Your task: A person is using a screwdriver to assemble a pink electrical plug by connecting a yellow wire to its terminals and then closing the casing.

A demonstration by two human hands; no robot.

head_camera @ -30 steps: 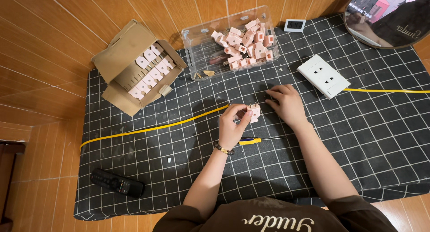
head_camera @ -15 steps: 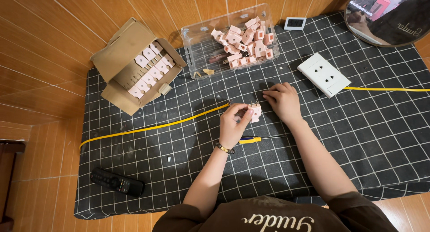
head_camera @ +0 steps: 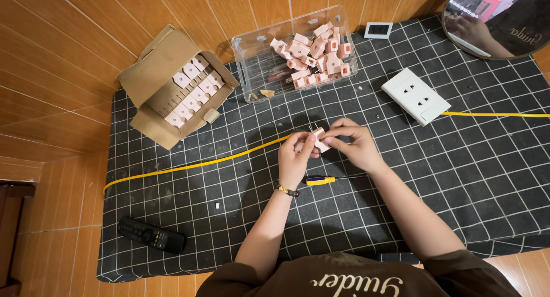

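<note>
At frame centre, a pink plug [head_camera: 317, 140] is pinched between the left hand [head_camera: 296, 157] and right hand [head_camera: 353, 145], raised off the mat [head_camera: 458, 182] above the screwdriver [head_camera: 326, 179], seemingly for fingertip work.

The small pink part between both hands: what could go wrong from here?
The pink part is pinched only by fingertips of the left hand and right hand; it might slip onto the mat. A dropped piece could be hard to find. The screwdriver under the wrists could roll if nudged.
</note>
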